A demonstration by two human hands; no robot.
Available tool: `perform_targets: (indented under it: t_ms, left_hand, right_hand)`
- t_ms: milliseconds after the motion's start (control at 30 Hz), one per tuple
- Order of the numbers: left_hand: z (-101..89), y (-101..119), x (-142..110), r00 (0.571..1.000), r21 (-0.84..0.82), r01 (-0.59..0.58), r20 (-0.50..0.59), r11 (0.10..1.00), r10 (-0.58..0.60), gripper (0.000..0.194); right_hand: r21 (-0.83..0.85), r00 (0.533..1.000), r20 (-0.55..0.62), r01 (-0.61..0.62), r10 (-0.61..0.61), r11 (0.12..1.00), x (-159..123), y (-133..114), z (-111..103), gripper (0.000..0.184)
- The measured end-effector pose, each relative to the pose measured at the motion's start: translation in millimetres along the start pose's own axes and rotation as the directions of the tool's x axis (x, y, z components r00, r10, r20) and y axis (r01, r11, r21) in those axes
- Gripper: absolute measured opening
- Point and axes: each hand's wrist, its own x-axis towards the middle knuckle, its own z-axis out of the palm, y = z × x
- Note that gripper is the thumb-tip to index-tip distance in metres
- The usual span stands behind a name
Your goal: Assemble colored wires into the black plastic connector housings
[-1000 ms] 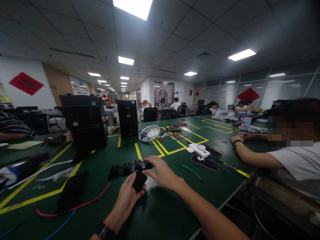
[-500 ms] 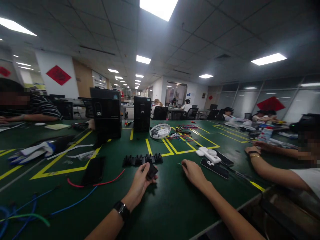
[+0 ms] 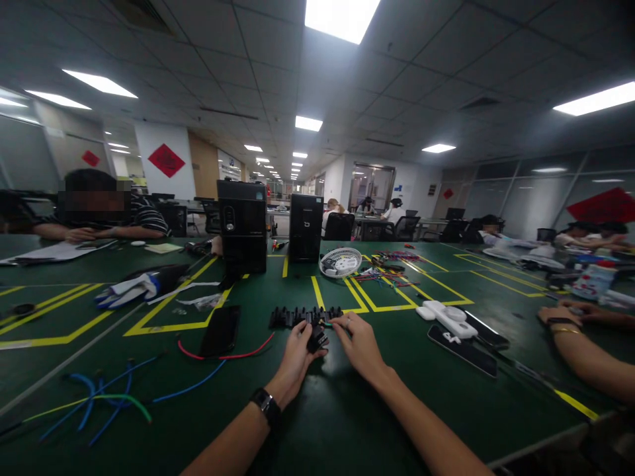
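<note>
My left hand [image 3: 296, 354], with a dark watch on its wrist, is closed around a small black block [image 3: 316, 339], which looks like an electrical part. My right hand [image 3: 361, 342] pinches a thin green wire [image 3: 328, 323] between thumb and fingertips. The wire's end is at the top of the block; whether it sits inside cannot be made out. Just behind both hands lies a black strip with several upright parts [image 3: 284, 317]. A red wire [image 3: 241, 355] and a black phone-like slab [image 3: 221, 330] rest left of my left hand.
Blue wires [image 3: 113, 415] lie front left, near work gloves [image 3: 129, 291]. Two black computer towers [image 3: 243, 228] stand behind, beside a white basket [image 3: 340, 262]. A white device [image 3: 446, 318] and phone [image 3: 462, 350] lie right. A co-worker's arms [image 3: 575, 330] rest at the right edge.
My right hand has come left to the black block, bringing the green wire to its top. My left hand still holds the block. The view has turned a little left.
</note>
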Motion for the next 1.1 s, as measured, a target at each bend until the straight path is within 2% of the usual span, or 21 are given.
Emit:
perform_targets:
  t_ms: [133,367,567,800,1000,1100]
  left_hand:
    - [0.6,1.4,-4.0,0.999,0.023,-0.017,0.045,1.000,0.016,0.030]
    - [3.2,-0.2,-6.8,0.998,-0.023,-0.015,0.063,1.000,0.017,0.029]
    - [1.8,-2.1,-3.2,1.000,0.024,-0.011,0.003,1.000,0.011,0.039]
    - [3.7,2.3,-7.2,0.999,0.107,-0.032,0.012,0.994,0.031,0.043]
    - [6.9,2.7,-12.8,0.994,0.220,-0.110,0.050,0.969,0.101,0.052]
    - [9.6,3.4,-16.6,0.991,0.259,-0.137,0.036,0.956,0.132,0.056]
  right_hand:
    - [0.056,1.000,-0.007,0.019,-0.018,0.998,-5.1,-3.0,-1.9,0.021]
    - [0.075,0.999,0.032,0.023,-0.025,0.997,-9.4,-8.0,9.8,0.023]
    - [0.070,0.995,0.077,0.051,-0.056,0.996,-11.7,-8.3,10.2,0.030]
    - [0.130,0.994,0.089,0.057,-0.069,0.990,-10.9,-14.1,6.9,0.036]
    - [0.286,0.996,0.086,-0.044,0.020,0.957,-13.0,-14.8,10.1,0.033]
    - [0.345,0.994,0.103,-0.073,0.040,0.936,-17.2,-15.5,13.8,0.034]
